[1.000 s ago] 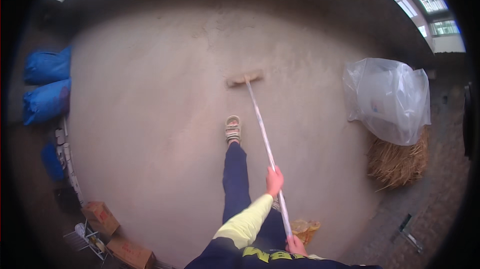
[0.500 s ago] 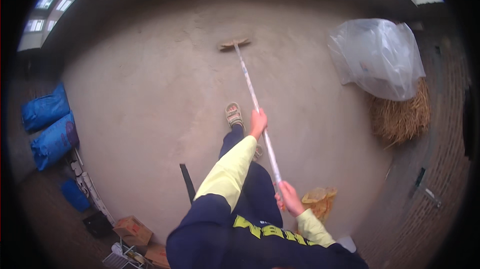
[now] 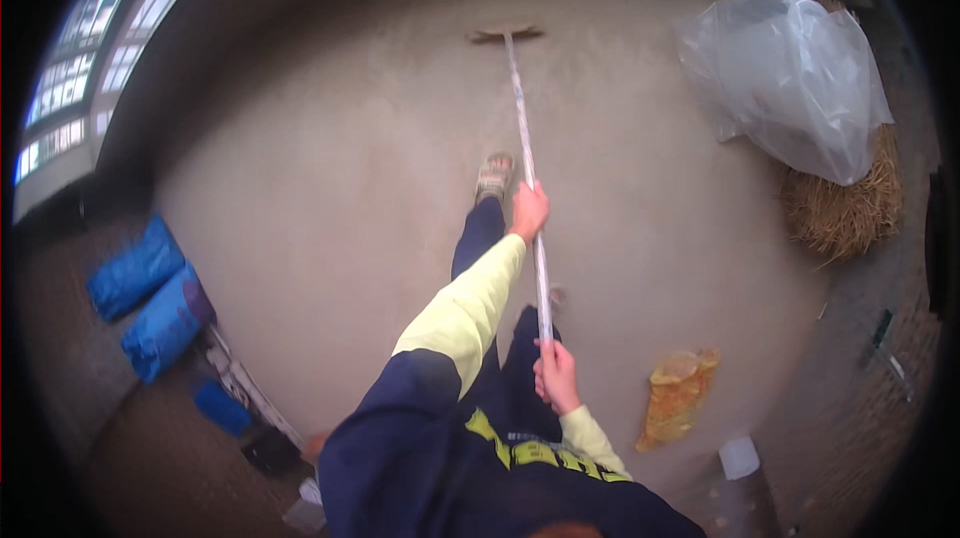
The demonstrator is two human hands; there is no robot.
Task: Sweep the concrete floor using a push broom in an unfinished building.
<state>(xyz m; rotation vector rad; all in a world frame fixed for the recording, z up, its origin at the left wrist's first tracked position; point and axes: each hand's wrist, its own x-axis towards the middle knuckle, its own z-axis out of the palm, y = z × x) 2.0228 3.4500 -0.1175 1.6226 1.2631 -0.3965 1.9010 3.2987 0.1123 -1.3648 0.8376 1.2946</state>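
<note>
A push broom (image 3: 523, 123) with a long whitish handle runs forward from my body. Its wide, flat head (image 3: 508, 35) rests on the floor ahead, with dark bristles at both ends. My left hand (image 3: 530, 210) is wrapped round the handle about halfway along. Lower down, close to my waist, my right hand (image 3: 557, 376) grips the handle near its end. My left foot (image 3: 495, 176), in a sandal, stands to the left of the handle. The other foot is mostly hidden behind the handle and trouser leg.
A clear plastic sheet (image 3: 800, 78) covers part of a straw pile (image 3: 845, 203) at the right. Nearer lies a yellow-orange bag (image 3: 680, 398), with a white container (image 3: 739, 458) beyond it. Blue sacks (image 3: 165, 323) line the left edge, beside a dark wall (image 3: 230, 48).
The broom head has gone farther forward and to the right. Both hands keep their hold on the handle. My view has turned, so the yellow-orange bag shows more fully.
</note>
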